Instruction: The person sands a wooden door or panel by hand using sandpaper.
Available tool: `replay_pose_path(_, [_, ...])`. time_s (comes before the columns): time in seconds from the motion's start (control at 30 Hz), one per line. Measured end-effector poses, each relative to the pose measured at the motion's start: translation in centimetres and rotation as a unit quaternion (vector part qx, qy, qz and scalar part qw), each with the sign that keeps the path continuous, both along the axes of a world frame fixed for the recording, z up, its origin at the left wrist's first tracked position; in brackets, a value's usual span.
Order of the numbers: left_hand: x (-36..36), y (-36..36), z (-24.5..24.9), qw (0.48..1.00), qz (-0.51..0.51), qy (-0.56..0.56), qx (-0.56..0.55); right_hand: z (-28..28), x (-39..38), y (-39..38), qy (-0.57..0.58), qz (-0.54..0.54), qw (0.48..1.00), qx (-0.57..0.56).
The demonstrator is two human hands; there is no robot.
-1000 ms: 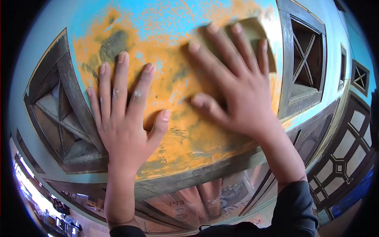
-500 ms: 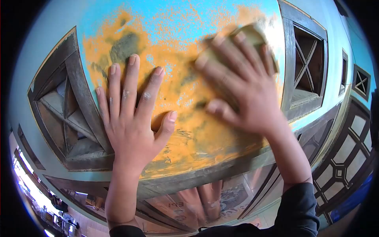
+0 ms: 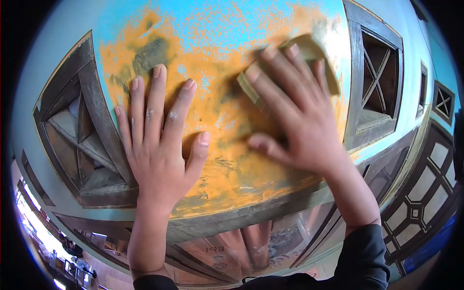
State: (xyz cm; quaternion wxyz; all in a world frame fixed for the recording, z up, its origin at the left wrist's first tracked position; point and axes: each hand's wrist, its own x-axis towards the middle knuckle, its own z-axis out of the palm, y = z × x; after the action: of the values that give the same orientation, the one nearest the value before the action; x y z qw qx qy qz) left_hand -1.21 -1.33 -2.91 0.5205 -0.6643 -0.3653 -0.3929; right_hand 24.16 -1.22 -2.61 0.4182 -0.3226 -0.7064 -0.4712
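Observation:
My left hand lies flat on the wall, fingers stretched out and spread, with pale dust on the knuckles. Under my right hand is a folded, yellowish-green sheet of sandpaper, pressed against the wall. Its edges stick out past the fingertips and to the right of the fingers, while the thumb stands apart on the lower left. Most of the sheet is hidden by the hand, which is slightly blurred. Between and around both hands the wall surface is patchy orange with grey spots, and speckled bright blue paint remains above.
Dark wooden vent frames with crossed bars flank the patch, one on the left and one on the right. Below runs a grey wooden ledge over reflective glass. A panelled door stands at far right.
My right hand and the sandpaper have shifted slightly on the wall, and the sheet's left edge shows more clearly. My left hand stays flat in nearly the same place.

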Motion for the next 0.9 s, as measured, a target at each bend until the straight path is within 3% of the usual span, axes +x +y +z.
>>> replay_pose_path(0.07, [-0.1,0.1,-0.1,1.0,-0.007,-0.007,0.007,-1.8,-0.9,0.0,-0.087,0.015,0.995,-0.053])
replay_pose_path(0.13, [0.0,-0.1,0.0,1.0,0.009,-0.007,0.001,-0.8,0.2,0.2,-0.103,0.016,0.994,-0.041])
replay_pose_path(0.23, [-0.1,-0.2,-0.1,1.0,0.01,-0.009,0.0,1.4,1.4,0.5,0.017,-0.004,0.999,0.039])
replay_pose_path(0.33, [-0.1,-0.1,0.0,1.0,-0.012,-0.014,0.0,0.4,-0.6,0.1,-0.014,-0.005,1.0,0.006])
replay_pose_path(0.4, [-0.3,-0.1,0.0,1.0,-0.022,-0.017,-0.002,-1.2,-1.2,0.2,-0.123,0.005,0.992,-0.021])
replay_pose_path(0.47, [-0.4,0.0,0.0,0.999,-0.028,-0.02,-0.005,0.1,-0.2,-0.1,-0.115,-0.002,0.993,-0.03])
replay_pose_path(0.57, [-0.5,-0.1,-0.1,0.999,-0.025,-0.029,-0.005,3.0,1.9,0.9,-0.009,-0.017,0.998,0.057])
replay_pose_path(0.67, [-0.5,-0.1,-0.1,0.999,-0.022,-0.038,0.004,0.8,-0.8,-0.3,-0.046,-0.053,0.998,0.009])
replay_pose_path(0.73, [-0.6,0.3,-0.1,0.998,-0.033,-0.054,0.017,-1.6,-2.0,-0.1,-0.131,-0.028,0.991,-0.028])
replay_pose_path(0.8, [-0.7,0.5,-0.1,0.997,-0.04,-0.059,0.021,-0.8,-1.0,-0.1,-0.134,-0.045,0.989,-0.03])
replay_pose_path(0.9, [-0.7,0.4,-0.1,0.998,-0.041,-0.055,0.016,1.7,0.6,0.3,-0.012,-0.064,0.998,0.022])
